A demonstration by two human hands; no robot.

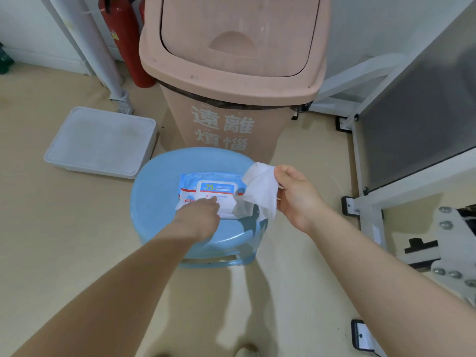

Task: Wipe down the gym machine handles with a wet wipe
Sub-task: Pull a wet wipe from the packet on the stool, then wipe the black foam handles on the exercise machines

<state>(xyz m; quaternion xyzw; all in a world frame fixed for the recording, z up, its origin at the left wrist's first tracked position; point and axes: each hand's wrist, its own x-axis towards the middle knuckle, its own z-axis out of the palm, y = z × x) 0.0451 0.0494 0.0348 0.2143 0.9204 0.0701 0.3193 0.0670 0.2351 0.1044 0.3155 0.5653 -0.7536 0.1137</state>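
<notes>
A blue and white pack of wet wipes (208, 188) lies on a round blue plastic stool (154, 202). My left hand (199, 217) rests flat on the near edge of the pack, pressing it down. My right hand (296, 197) is just right of the pack and pinches a white wet wipe (262, 189), which hangs unfolded from my fingers above the stool's right edge. No machine handle shows in this view.
A tall pink bin (231, 81) with a swing lid stands right behind the stool. A white tray (100, 143) lies on the floor at left, a red fire extinguisher (123, 39) behind it. White gym machine frame (368, 176) and bolted plates (450, 253) fill the right side.
</notes>
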